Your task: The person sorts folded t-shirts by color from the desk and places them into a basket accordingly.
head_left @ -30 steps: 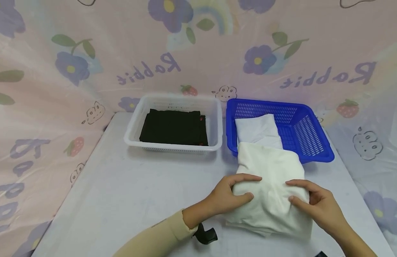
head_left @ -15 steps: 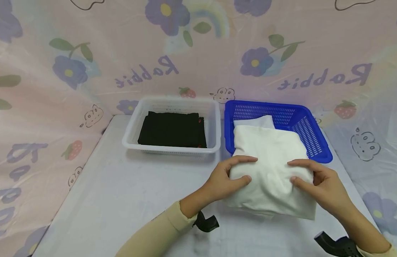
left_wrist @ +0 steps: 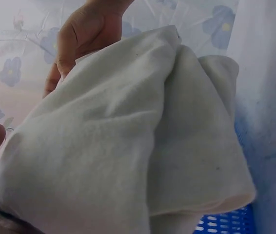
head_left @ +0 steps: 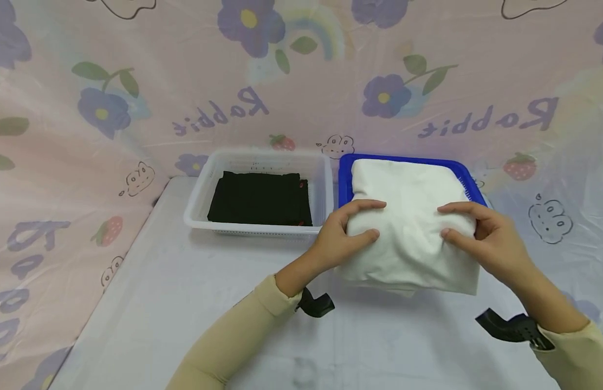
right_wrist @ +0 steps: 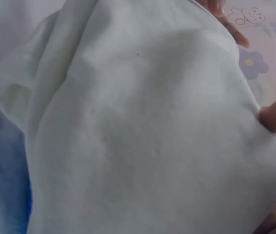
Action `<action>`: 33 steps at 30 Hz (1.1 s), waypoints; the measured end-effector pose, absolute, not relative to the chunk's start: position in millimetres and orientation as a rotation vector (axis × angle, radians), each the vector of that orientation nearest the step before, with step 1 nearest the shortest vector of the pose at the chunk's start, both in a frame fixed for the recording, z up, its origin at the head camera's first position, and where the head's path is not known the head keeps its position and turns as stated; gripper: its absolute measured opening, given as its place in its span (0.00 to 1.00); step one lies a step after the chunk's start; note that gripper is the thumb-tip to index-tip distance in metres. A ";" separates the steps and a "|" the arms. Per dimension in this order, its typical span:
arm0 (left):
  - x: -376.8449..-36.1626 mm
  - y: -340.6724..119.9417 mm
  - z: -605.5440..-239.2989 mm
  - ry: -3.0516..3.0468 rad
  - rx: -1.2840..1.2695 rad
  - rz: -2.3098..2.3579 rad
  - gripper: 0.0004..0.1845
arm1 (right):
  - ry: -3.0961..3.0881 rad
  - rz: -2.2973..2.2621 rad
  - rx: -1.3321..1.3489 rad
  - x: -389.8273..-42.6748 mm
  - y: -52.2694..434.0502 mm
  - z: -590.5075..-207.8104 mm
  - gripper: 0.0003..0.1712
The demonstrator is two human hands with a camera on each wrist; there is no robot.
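A folded white garment (head_left: 410, 227) is held up between both hands, its far part over the blue basket (head_left: 345, 184). My left hand (head_left: 342, 233) grips its left side, thumb and index finger on top and the other fingers out of sight underneath. On the opposite side my right hand (head_left: 496, 241) grips it the same way. Loose layers of the white cloth (left_wrist: 196, 146) hang down at its near edge in the left wrist view, with the basket's blue mesh (left_wrist: 226, 222) below. The smooth cloth (right_wrist: 143, 122) fills most of the right wrist view. White fabric inside the basket is now hidden.
A white basket (head_left: 194, 216) holding folded black clothing (head_left: 254, 197) stands left of the blue one. Both are on a white-covered table (head_left: 184, 303), against a printed pink curtain (head_left: 301, 81). Black camera mounts (head_left: 506, 325) stick out from the wrists.
Both hands have carried the white garment forward from the near table area to over the blue basket. It now covers the white fabric and most of the basket. The black clothing stays put.
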State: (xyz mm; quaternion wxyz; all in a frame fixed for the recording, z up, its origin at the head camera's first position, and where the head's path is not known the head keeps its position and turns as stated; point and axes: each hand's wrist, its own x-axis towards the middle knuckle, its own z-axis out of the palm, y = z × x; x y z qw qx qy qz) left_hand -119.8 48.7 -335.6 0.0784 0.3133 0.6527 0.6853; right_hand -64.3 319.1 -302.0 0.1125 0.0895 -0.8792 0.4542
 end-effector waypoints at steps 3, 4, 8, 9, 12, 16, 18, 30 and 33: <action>-130.2 52.8 -330.3 1.979 0.940 2.047 0.24 | -2.560 1.354 0.272 -74.3 321.4 -296.5 0.21; -133.7 54.5 -328.4 1.984 0.943 2.048 0.24 | -2.545 1.374 0.277 -77.9 322.4 -294.6 0.21; -148.5 61.3 -321.3 1.994 0.967 2.059 0.24 | -2.467 1.479 0.312 -93.1 326.2 -287.7 0.21; -152.3 63.2 -320.0 2.001 0.972 2.062 0.24 | -2.460 1.488 0.307 -96.6 327.2 -286.1 0.21; -162.8 69.0 -317.0 2.012 0.977 2.085 0.24 | -2.456 1.479 0.279 -106.5 329.4 -282.0 0.21; -177.6 77.5 -315.9 2.039 0.983 2.102 0.24 | -2.487 1.416 0.214 -117.6 331.7 -277.0 0.20; -184.4 81.0 -315.1 2.066 0.985 2.090 0.24 | -2.509 1.371 0.178 -122.4 332.5 -275.2 0.20; -206.7 93.1 -301.8 2.102 0.976 2.039 0.23 | -2.517 1.298 0.119 -148.2 340.5 -266.1 0.19; -204.7 91.9 -290.3 2.106 0.960 2.019 0.23 | -2.508 1.289 0.137 -154.2 342.3 -263.9 0.19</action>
